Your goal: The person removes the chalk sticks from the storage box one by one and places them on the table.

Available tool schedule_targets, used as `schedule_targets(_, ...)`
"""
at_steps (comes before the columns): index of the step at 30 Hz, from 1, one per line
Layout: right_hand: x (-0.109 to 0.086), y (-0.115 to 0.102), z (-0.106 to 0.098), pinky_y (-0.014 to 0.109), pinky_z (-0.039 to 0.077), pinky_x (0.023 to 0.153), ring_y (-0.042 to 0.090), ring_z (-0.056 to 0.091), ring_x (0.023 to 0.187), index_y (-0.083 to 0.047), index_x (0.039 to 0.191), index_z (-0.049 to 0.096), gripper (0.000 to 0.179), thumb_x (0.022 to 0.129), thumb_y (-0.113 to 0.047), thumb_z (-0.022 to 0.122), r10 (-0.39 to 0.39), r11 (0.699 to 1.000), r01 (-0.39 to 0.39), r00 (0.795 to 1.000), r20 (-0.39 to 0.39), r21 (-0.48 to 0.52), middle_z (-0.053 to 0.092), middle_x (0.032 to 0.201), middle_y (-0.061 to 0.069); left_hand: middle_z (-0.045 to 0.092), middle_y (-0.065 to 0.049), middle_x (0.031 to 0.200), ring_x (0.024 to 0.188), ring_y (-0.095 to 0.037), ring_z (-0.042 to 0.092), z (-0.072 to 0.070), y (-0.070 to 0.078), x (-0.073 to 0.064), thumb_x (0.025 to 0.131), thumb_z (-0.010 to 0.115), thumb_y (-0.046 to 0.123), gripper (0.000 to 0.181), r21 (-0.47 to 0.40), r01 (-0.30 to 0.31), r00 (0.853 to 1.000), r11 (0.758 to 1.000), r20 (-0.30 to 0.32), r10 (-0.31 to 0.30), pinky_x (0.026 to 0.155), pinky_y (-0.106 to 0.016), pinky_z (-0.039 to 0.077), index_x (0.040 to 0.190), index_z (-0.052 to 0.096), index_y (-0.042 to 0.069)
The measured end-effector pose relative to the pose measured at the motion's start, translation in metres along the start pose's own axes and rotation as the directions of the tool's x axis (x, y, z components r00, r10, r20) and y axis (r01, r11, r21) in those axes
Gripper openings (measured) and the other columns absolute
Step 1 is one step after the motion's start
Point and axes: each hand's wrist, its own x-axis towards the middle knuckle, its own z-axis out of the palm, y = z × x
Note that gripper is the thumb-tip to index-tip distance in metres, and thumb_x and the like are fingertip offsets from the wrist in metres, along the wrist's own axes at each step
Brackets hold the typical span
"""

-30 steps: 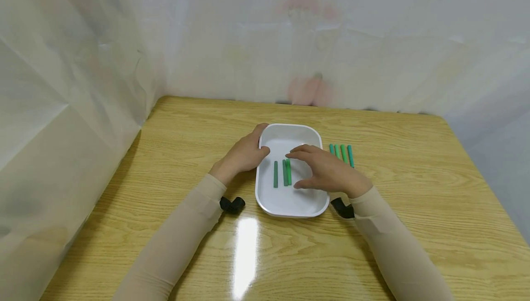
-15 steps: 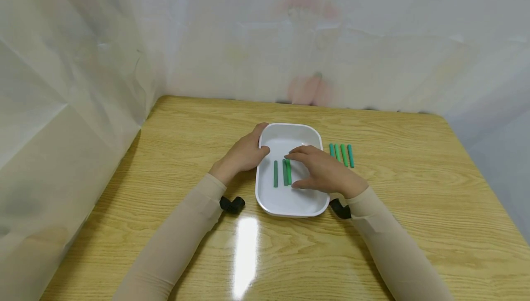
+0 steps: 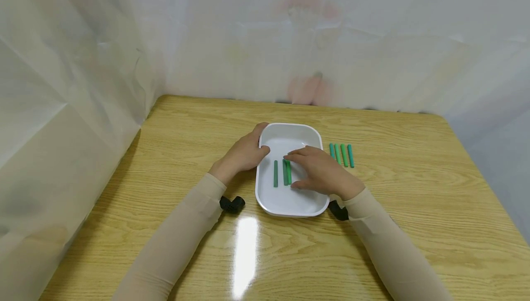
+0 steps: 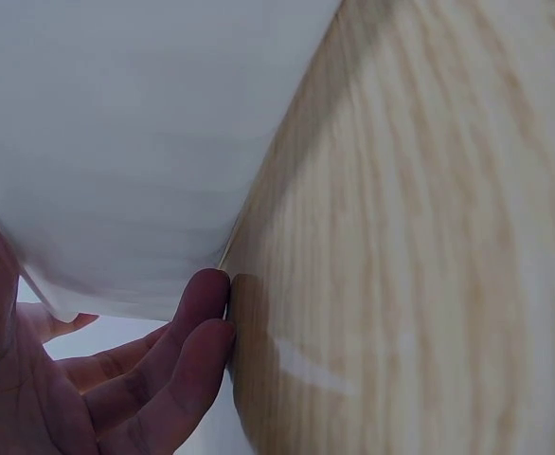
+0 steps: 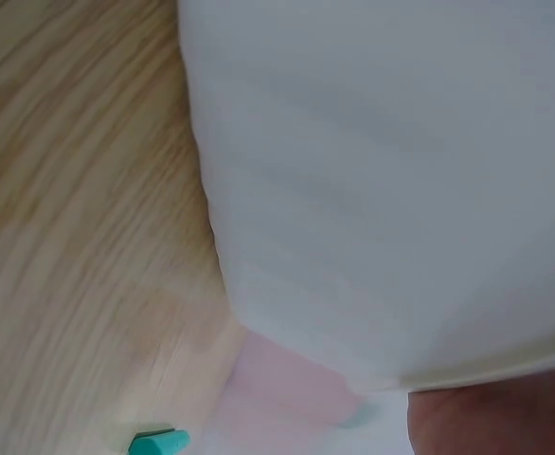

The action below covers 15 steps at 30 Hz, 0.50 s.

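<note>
A white rectangular tray point(image 3: 290, 204) with rounded corners stands on the wooden table. Inside it lie a dark green stick point(image 3: 275, 174) on the left and, close together, another dark green stick point(image 3: 285, 177) and a bright green stick point(image 3: 289, 174). My left hand point(image 3: 244, 151) grips the tray's left side, thumb over the rim; in the left wrist view its fingers reach under the tray's outer wall. My right hand point(image 3: 320, 170) is inside the tray, fingertips at the far end of the bright green stick and thumb near its near end. Contact there is hard to tell.
Right of the tray, a row of several teal and green sticks point(image 3: 344, 155) lies on the table point(image 3: 393, 153). One teal stick point(image 5: 159, 442) shows in the right wrist view. Printed sheeting point(image 3: 248, 38) hangs behind and at the left.
My right hand has shifted slightly left, its fingers coming over the far end of the bright green stick. My left hand, the tray and the sticks keep their places.
</note>
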Motion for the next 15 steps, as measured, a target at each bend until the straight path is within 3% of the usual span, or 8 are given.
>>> schedule_targets(15, 0.0007, -0.0026, 0.0033, 0.053, 0.03, 0.125, 0.033, 0.053, 0.139, -0.01, 0.144, 0.061, 0.074, 0.082, -0.041, 0.087, 0.011, 0.998, -0.011, 1.0, 0.006, -0.068, 0.064, 0.144, 0.008, 0.054, -0.011, 0.151, 0.109, -0.026, 0.068, -0.0007, -0.001, 0.0004, 0.098, 0.051, 0.027, 0.074, -0.013, -0.004, 1.0, 1.0, 0.003, 0.004, 0.089, -0.043, 0.06, 0.165, 0.02, 0.026)
